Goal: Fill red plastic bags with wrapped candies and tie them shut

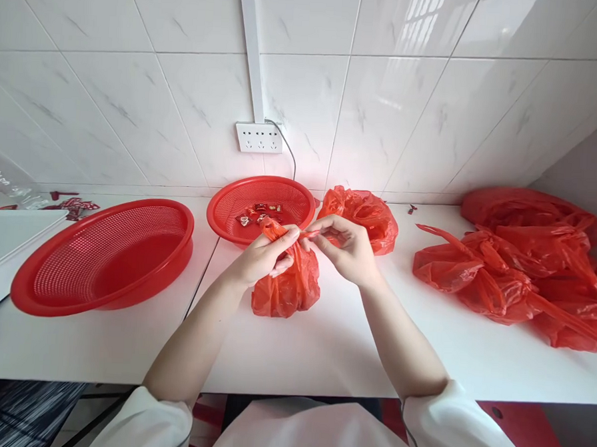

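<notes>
A filled red plastic bag (pixel 287 293) rests on the white table in front of me, its neck gathered at the top. My left hand (pixel 269 252) is closed around that neck, thumb on top. Between the thumb and fingers of my right hand (pixel 346 249) is pinched a twisted end of the same bag. Just behind the hands stands a red perforated basket (pixel 219 209) with several small wrapped pieces (pixel 261 213) in it. Another red plastic bag (pixel 369 217) sits behind my right hand. The bag's contents are hidden.
A larger red basket (pixel 111 260) stands on the left. Several red bags (pixel 506 274) are heaped on the right. A white tray or box (pixel 17 235), clear plastic (pixel 11 175) and small red wrapped pieces (pixel 76 206) lie far left. A socket strip (pixel 259 138) is on the tiled wall.
</notes>
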Motion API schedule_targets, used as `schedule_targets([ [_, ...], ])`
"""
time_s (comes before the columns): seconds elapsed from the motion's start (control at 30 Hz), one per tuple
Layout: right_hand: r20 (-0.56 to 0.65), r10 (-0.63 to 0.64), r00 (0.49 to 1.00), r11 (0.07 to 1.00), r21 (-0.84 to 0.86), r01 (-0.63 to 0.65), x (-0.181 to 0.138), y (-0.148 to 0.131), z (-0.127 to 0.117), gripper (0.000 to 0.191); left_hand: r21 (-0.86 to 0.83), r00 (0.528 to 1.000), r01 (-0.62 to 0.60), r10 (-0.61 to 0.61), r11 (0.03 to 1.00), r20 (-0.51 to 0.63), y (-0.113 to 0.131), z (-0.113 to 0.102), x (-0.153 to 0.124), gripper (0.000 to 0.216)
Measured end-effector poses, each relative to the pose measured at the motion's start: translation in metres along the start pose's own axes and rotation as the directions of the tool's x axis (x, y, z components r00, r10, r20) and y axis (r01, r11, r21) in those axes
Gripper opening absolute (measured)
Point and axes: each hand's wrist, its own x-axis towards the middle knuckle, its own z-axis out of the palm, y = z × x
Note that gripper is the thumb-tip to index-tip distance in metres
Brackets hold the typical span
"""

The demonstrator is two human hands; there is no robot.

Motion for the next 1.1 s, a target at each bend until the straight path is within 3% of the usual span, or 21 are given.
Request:
schedule_targets([
  [0.1, -0.206, -0.028, 0.978, 0.999, 0.028, 0.035, -0.005, 0.004, -0.005, 0.008, -0.022, 1.0, -0.006, 0.005, 1.0, -0.028, -0.008, -0.007, 0.0, 0.038],
  [0.17, -0.271, -0.105, 0.957, 0.993, 0.022, 0.115, -0.01, 0.002, -0.011, 0.009, -0.082, 0.998, 0.018, -0.023, 0.996, -0.056, -0.014, -0.015, -0.001, 0.043],
  [0.2, -0.238, -0.16, 0.958, 0.986, 0.009, 0.166, -0.013, 0.0, -0.013, 0.01, -0.126, 0.996, 0.038, -0.047, 0.991, -0.073, -0.016, -0.019, -0.001, 0.044],
  [0.27, -0.022, -0.256, 0.966, 0.967, -0.009, 0.256, -0.019, -0.006, -0.017, 0.013, -0.233, 0.99, 0.091, -0.113, 0.968, -0.083, -0.019, -0.024, -0.001, 0.044],
  [0.33, 0.256, -0.285, 0.924, 0.954, -0.019, 0.3, -0.025, -0.013, -0.018, 0.018, -0.311, 0.986, 0.125, -0.153, 0.942, -0.067, -0.019, -0.026, -0.001, 0.043],
  [0.4, 0.422, -0.259, 0.869, 0.951, -0.049, 0.307, -0.028, -0.019, -0.015, 0.021, -0.323, 0.989, 0.118, -0.14, 0.939, -0.047, -0.017, -0.023, -0.002, 0.037],
  [0.53, 0.532, -0.203, 0.822, 0.943, -0.119, 0.311, -0.031, -0.025, -0.009, 0.022, -0.158, 0.999, 0.035, -0.038, 0.987, -0.022, -0.013, -0.015, -0.004, 0.03],
  [0.63, 0.61, -0.195, 0.768, 0.954, -0.063, 0.292, -0.031, -0.025, -0.009, 0.019, 0.055, 0.999, -0.041, 0.04, 0.998, 0.021, -0.012, -0.013, -0.007, 0.022],
  [0.7, 0.548, -0.211, 0.809, 0.966, -0.007, 0.257, -0.03, -0.023, -0.008, 0.014, 0.177, 0.993, -0.1, 0.087, 0.979, 0.081, -0.01, -0.013, -0.009, 0.013],
  [0.77, 0.36, -0.204, 0.91, 0.979, 0.051, 0.199, -0.026, -0.019, -0.005, 0.01, 0.277, 0.982, -0.172, 0.143, 0.945, 0.124, -0.008, -0.012, -0.011, 0.01],
  [0.83, 0.212, -0.129, 0.969, 0.985, 0.137, 0.102, -0.022, -0.013, 0.001, 0.015, 0.359, 0.977, -0.205, 0.171, 0.911, 0.124, -0.006, -0.01, -0.014, 0.014],
  [0.97, 0.297, 0.061, 0.953, 0.975, 0.187, -0.121, -0.017, 0.002, 0.013, 0.032, 0.487, 0.974, -0.227, 0.209, 0.843, 0.092, -0.006, -0.003, -0.017, 0.016],
  [1.1, 0.273, 0.15, 0.95, 0.976, 0.114, -0.187, -0.019, 0.017, 0.02, 0.034, 0.74, 0.901, -0.343, 0.425, 0.579, 0.085, -0.017, 0.002, -0.023, 0.017],
])
